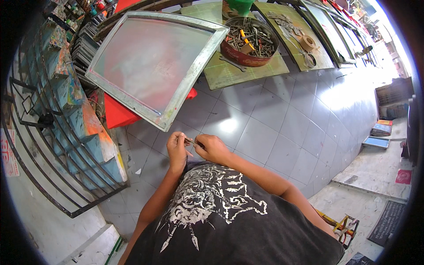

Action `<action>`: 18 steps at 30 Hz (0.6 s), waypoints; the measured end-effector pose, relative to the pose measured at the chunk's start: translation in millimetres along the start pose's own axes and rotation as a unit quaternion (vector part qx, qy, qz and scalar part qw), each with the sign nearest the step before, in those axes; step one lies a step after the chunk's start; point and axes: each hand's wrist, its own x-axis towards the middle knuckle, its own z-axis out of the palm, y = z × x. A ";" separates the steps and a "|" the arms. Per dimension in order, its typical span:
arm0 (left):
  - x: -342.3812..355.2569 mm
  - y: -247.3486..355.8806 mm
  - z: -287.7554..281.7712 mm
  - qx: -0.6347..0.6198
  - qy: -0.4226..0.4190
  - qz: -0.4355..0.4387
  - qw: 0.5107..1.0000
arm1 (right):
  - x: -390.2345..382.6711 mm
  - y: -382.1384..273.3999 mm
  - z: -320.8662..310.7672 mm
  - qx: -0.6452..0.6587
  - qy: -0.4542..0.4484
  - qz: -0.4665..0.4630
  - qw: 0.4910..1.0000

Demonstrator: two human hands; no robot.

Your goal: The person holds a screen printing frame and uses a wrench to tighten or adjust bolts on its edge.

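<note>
In front of my shirt, both hands meet over a small, thin, brownish metal-looking piece [189,141]. My left hand [177,151] pinches its left end with thumb and forefinger. My right hand [213,148] is closed around the other end, with the fingers curled. The exact kind of piece is too small to tell. Just beyond my hands is a large mesh screen in a pale metal frame [194,67], tilted, with a faint reddish stain. Some red cloth [117,111] shows under its near left edge.
A round red tin [247,59] full of screws and bolts sits on a green board [221,79], beside a wrench [232,64]. Farther right are a tape roll [307,43], scissors [309,58] and several wrenches. A black metal rack [48,187] stands left; grey floor tiles [260,123] lie below.
</note>
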 end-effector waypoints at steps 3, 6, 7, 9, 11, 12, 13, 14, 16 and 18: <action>3.5 -10.2 -3.0 0.032 -0.015 0.022 0.999 | -4.5 -0.2 -2.5 -0.027 0.016 -0.018 0.999; 2.8 -17.4 -4.5 -0.123 -0.042 -0.071 0.989 | -9.0 3.3 -3.9 -0.023 0.029 -0.023 0.999; 2.4 -18.4 -5.8 -0.147 -0.060 -0.085 0.984 | -10.3 4.6 -4.3 -0.017 0.032 -0.022 0.999; 0.6 -14.7 -5.8 -0.192 -0.093 -0.113 0.970 | -12.8 4.0 -5.2 0.015 0.032 0.011 0.999; 0.7 -14.0 -4.5 -0.204 -0.099 -0.106 0.968 | -14.5 5.2 -4.2 0.052 0.028 0.034 0.998; 0.6 -13.4 -4.1 -0.210 -0.102 -0.103 0.967 | -14.8 9.0 -1.3 0.073 0.024 0.040 0.996; 0.6 -12.8 -3.7 -0.212 -0.108 -0.092 0.967 | -14.9 12.8 1.8 0.094 0.019 0.046 0.994; 0.4 -12.3 -2.9 -0.215 -0.114 -0.082 0.967 | -15.8 15.5 5.1 0.159 0.006 0.071 0.985; 0.1 -11.1 -1.6 -0.224 -0.133 -0.065 0.963 | -16.9 21.9 12.0 0.286 -0.021 0.119 0.951; -1.3 -8.2 0.3 -0.238 -0.159 -0.055 0.956 | -17.0 37.8 21.4 0.444 -0.057 0.132 0.884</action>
